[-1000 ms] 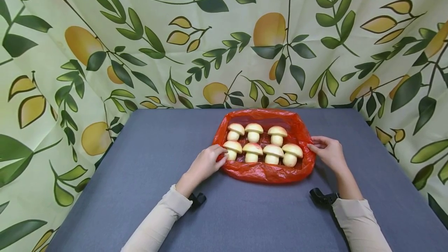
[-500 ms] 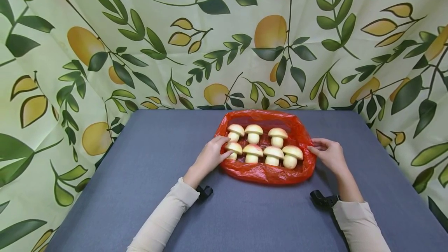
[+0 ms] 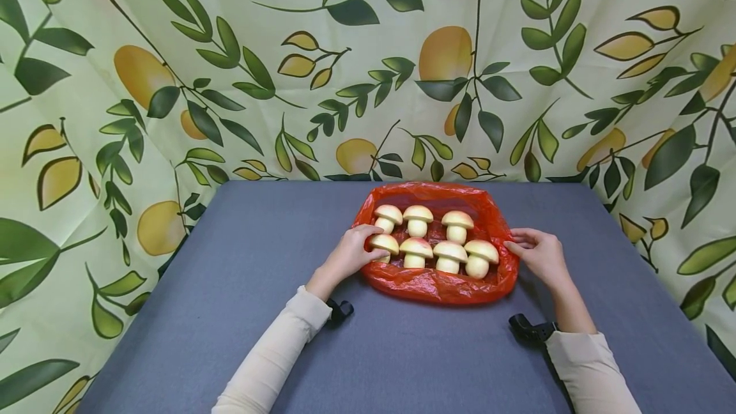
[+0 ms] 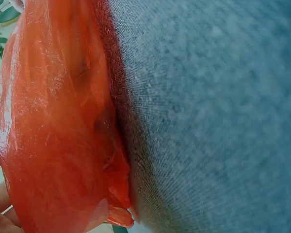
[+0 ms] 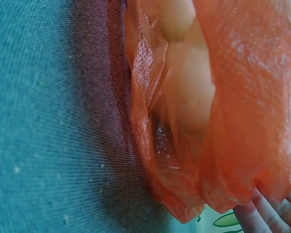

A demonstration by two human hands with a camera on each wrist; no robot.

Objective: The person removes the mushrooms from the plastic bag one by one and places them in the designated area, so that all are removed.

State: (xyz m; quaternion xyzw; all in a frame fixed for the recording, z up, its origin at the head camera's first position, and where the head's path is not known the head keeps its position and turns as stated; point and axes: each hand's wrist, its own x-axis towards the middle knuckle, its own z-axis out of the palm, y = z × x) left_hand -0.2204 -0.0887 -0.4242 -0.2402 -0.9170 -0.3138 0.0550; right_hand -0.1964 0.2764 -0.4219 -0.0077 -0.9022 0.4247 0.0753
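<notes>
A red plastic bag (image 3: 443,287), its rim rolled wide, holds several pale mushrooms (image 3: 416,248) with pink-tinged caps, set in two rows with stems toward me. My left hand (image 3: 347,254) reaches over the bag's left rim, fingers and thumb around the cap of the front-left mushroom (image 3: 384,243), whose stem is partly hidden. At the opposite side, my right hand (image 3: 543,254) pinches the bag's right rim between thumb and fingers. Through the thin red plastic (image 5: 184,92), rounded pale shapes show in the right wrist view. The bag (image 4: 58,116) fills the left side of the left wrist view.
The bag lies on a grey-blue cloth-covered table (image 3: 425,363), toward its far edge. A leaf-and-fruit patterned curtain (image 3: 368,69) rises behind and at both sides. Black camera mounts (image 3: 531,329) are strapped at both wrists.
My left hand has shifted right and slightly forward, from the bag's left rim onto the front-left mushroom. The right hand keeps its place on the rim, and the bag stays nearly still.
</notes>
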